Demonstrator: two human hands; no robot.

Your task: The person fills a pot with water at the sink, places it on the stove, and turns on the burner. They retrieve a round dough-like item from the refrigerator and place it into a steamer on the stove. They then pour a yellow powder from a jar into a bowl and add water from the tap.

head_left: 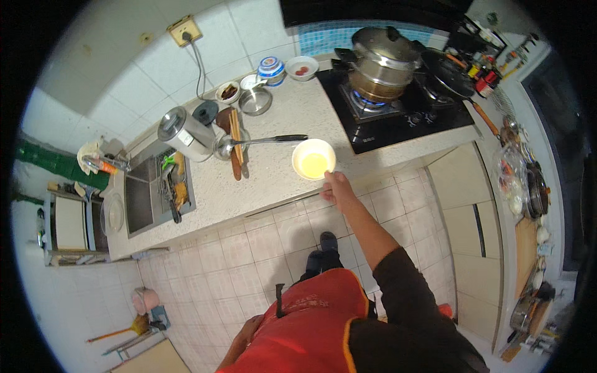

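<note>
A small pale bowl (pixel 298 163) with yellow liquid inside stands at the front of the counter, left of the stove. My right hand (pixel 337 188) reaches up to it, thumb and fingers pinched at the bowl's near right rim. Just left of the bowl lies a ladle (pixel 273 140) with a black handle. Its head is by the wooden chopsticks (pixel 236 133). Low in the picture, my left hand (pixel 250 328) hangs beside the red apron (pixel 305 323). Its fingers are mostly hidden, and nothing shows in it.
A lidded steel pot (pixel 382 65) sits over a lit blue flame on the black gas stove (pixel 379 135). Behind it to the right is a lidded pan (pixel 446 74). A steel kettle (pixel 186 133) stands beside the sink (pixel 138 199). Small bowls and a jar (pixel 272 71) line the wall.
</note>
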